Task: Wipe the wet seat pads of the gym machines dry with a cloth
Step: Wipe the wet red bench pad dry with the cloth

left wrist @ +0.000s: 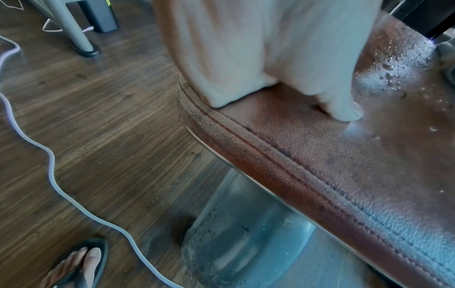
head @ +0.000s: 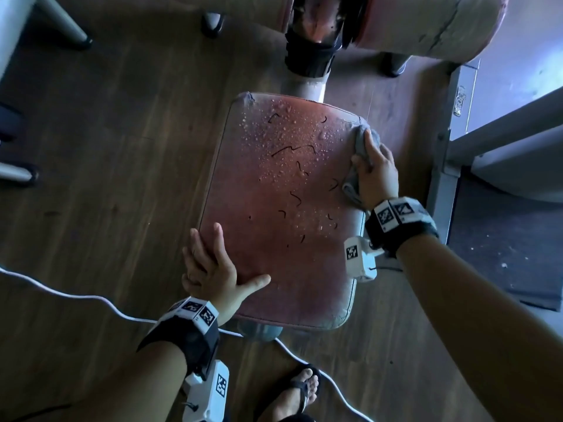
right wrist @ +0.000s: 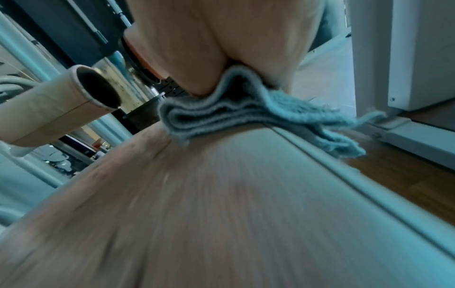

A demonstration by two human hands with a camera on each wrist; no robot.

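Observation:
A reddish-brown seat pad (head: 268, 214) (left wrist: 320, 148) (right wrist: 197, 204) fills the middle of the head view, with water droplets (head: 292, 141) beaded over its far half. My right hand (head: 373, 172) (right wrist: 221, 48) lies flat on a folded grey-blue cloth (head: 362, 138) (right wrist: 246, 113) and presses it onto the pad's far right edge. My left hand (head: 210, 266) (left wrist: 258, 58) rests open and flat on the near left edge of the pad, thumb spread onto the surface. Dark curved marks are scattered over the pad.
A machine post with a black collar (head: 307, 56) rises behind the pad, and a padded roller (head: 426, 22) sits at the back right. A white cable (head: 91, 300) (left wrist: 49, 165) snakes over the wooden floor. My sandalled foot (head: 301, 388) stands near the pad. A grey frame (head: 447, 147) runs along the right.

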